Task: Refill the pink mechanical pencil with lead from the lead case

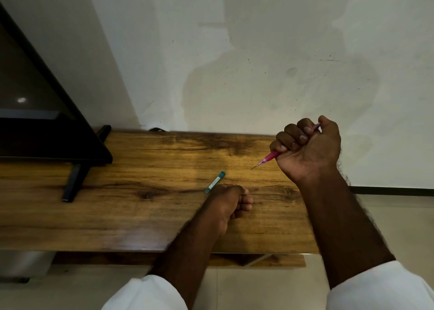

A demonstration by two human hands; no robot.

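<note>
Where the wooden bench (141,215) meets the pale wall (234,51), a black screen (47,133) stands at the far left, and one black foot (75,180) of its stand reaches toward the near edge. Further right, near the middle of the bench, the teal lead case (215,182) lies flat. Its long axis runs on a diagonal, with the near end low and left and the far end up and right. Just beside that near end, the left hand (231,200) rests on the wood with a closed grip, its fingers curled under. Whether the curl hides anything cannot be told, nor whether the knuckles touch the case. Right of this, the pink mechanical pencil (271,156) is held clear above the bench. It also lies on a diagonal, its thin tip pointing down and left toward the case and its back end rising up and right. The right hand (310,150) holds it in a fist, the grip wrapped tightly round the barrel, so that only the tip end and a sliver by the thumb show. White sleeves (380,288) cover both forearms near the bottom edge.
</note>
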